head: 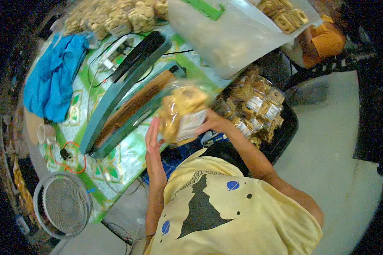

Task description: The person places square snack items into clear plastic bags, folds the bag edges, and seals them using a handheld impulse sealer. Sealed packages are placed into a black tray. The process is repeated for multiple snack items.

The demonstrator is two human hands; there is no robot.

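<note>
Between my two hands is a clear plastic pack of yellow-brown snacks (175,102), blurred, with a white label on its side. My right hand (210,122) grips its right side near the label. My left hand (152,137) holds the lower left side, with the fingers extended along it. Just beyond the pack lies a teal impulse heat sealer (102,127) on the table, its black-handled arm raised over a brown strip. To the right of my right hand, a black tub (289,127) holds several labelled snack packs (255,108).
The table's green-and-white cover (115,162) bears a blue cloth (56,76), a white power strip (118,47), cords and a cup (46,134). A fan (63,205) stands near left. Bagged snacks (115,17) and a translucent container (242,38) are far; a person in orange (327,41) is right.
</note>
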